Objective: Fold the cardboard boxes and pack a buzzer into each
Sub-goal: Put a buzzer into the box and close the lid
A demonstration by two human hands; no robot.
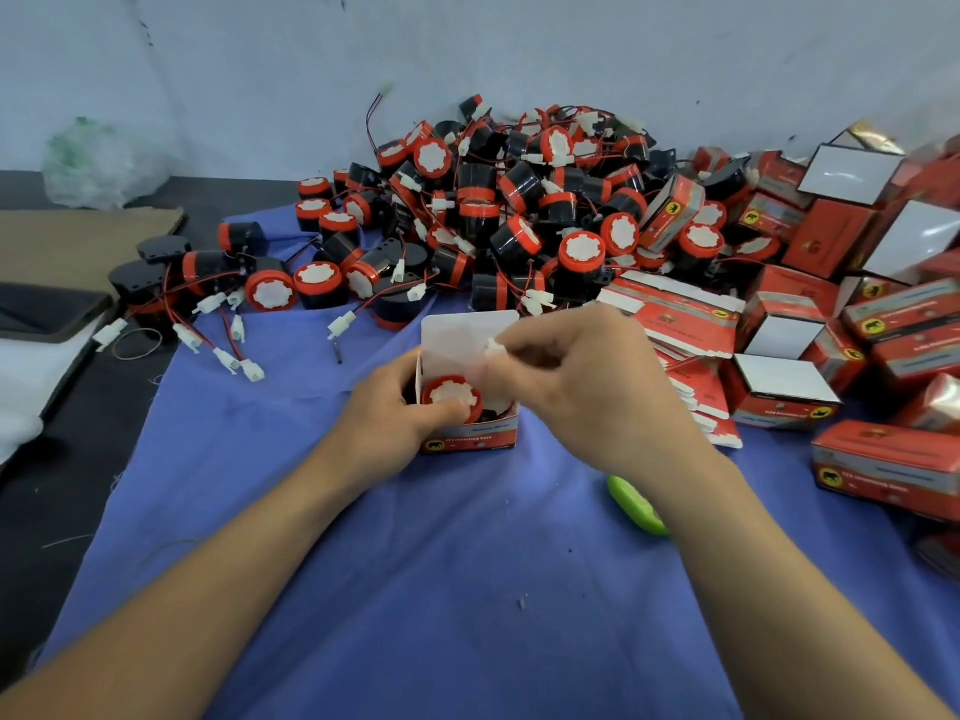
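My left hand curls round the open box on the blue cloth, thumb against the buzzer seated inside; my right hand pinches its white connector just above. The buzzer seems hard and light, its wire springy, the cardboard thin; I would hold the walls gently. One box, one buzzer here; the loose pile has dozens, too many to count.

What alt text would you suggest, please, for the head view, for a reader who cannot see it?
A person's left hand grips an open red cardboard box holding a black buzzer with a red cap, while the right hand pinches a white plastic connector above it. A pile of loose buzzers and more red boxes lie behind on blue cloth.
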